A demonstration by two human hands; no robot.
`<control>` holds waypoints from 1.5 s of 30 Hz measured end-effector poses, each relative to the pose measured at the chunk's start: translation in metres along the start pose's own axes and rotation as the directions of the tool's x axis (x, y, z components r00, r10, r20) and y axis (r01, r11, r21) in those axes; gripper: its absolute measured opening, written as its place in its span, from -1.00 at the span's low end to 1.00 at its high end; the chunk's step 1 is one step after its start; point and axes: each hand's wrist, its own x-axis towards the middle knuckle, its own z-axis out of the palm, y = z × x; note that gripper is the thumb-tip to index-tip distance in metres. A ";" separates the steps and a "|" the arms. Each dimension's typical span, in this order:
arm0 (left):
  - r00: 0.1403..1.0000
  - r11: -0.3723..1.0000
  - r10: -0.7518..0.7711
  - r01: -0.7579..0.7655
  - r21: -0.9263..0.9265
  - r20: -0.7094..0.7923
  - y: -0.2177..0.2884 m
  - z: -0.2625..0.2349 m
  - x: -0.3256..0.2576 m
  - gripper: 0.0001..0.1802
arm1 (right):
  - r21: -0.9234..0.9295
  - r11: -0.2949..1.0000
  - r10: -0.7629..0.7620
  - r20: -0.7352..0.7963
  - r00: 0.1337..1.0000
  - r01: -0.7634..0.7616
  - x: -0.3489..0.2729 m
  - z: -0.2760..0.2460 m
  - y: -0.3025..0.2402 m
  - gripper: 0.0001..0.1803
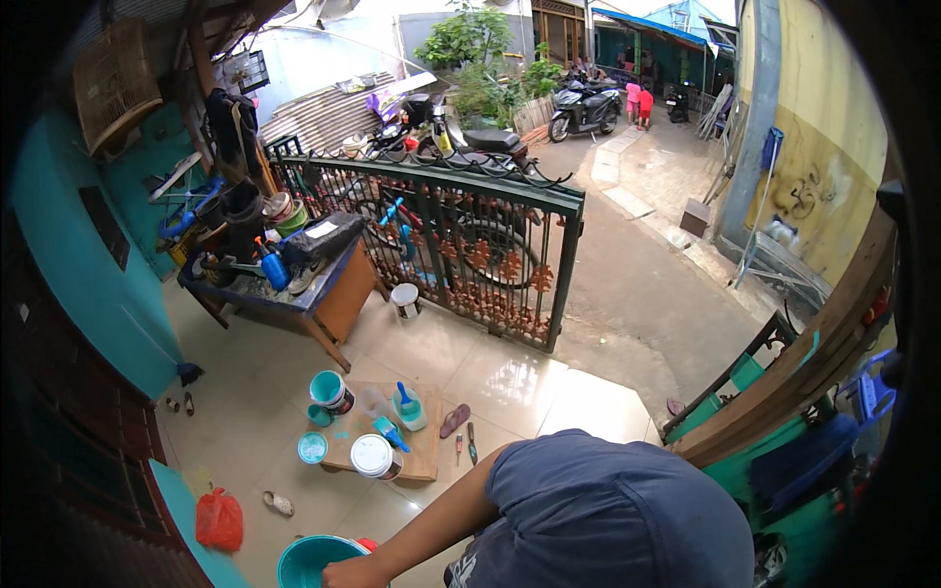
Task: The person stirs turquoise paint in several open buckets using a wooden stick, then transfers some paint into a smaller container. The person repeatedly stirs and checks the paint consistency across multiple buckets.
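Right hand (349, 571) is reaching over the teal bucket (304, 559) at the bottom edge; fingers are getting cut off, so I can't tell what they're gripping. Left hand isn't showing. Imo the risk is a blind bump: the view is pointing mostly streetward, so a careless elbow could tip the bucket onto the tiles (235, 431).

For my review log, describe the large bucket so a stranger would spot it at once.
From the dark metal gate, go down to the brown board holding paint tubs. Below that, right of the red bag, the bucket is cut off by the picture's bottom edge, a hand at its right. Its teal-lined opening looks far wider than any tub's.
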 end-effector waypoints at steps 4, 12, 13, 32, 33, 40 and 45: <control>0.998 0.998 -0.032 0.030 0.046 0.052 0.010 -0.007 0.009 -0.64 | -0.026 0.996 0.094 0.213 0.972 -0.091 -0.010 -0.032 -0.005 -0.83; 0.982 0.983 -0.181 0.183 0.028 -0.052 -0.017 -0.014 0.048 -0.63 | 0.035 0.903 -0.398 0.440 0.805 0.428 0.016 -0.070 0.000 -0.83; 0.977 0.979 -0.204 0.205 0.020 -0.065 -0.019 -0.015 0.053 -0.62 | 0.058 0.886 -0.438 0.438 0.785 0.461 0.020 -0.069 0.001 -0.83; 0.863 0.863 -0.500 0.504 -0.041 0.071 -0.007 0.000 0.083 -0.48 | -0.058 0.895 -0.357 0.504 0.786 0.443 0.042 -0.102 -0.010 -0.83; 0.828 0.824 -0.557 0.560 -0.085 0.064 -0.009 -0.002 0.083 -0.46 | -0.080 0.913 -0.296 0.542 0.786 0.399 0.039 -0.107 -0.011 -0.82; 0.856 0.839 -0.504 0.517 -0.166 0.118 -0.014 0.000 0.084 -0.47 | -0.017 0.962 -0.215 0.565 0.797 0.272 0.037 -0.140 -0.037 -0.67; 0.789 0.755 -0.593 0.614 -0.230 0.160 0.010 0.009 0.083 -0.50 | -0.052 0.974 -0.155 0.567 0.809 0.222 0.050 -0.155 -0.056 -0.61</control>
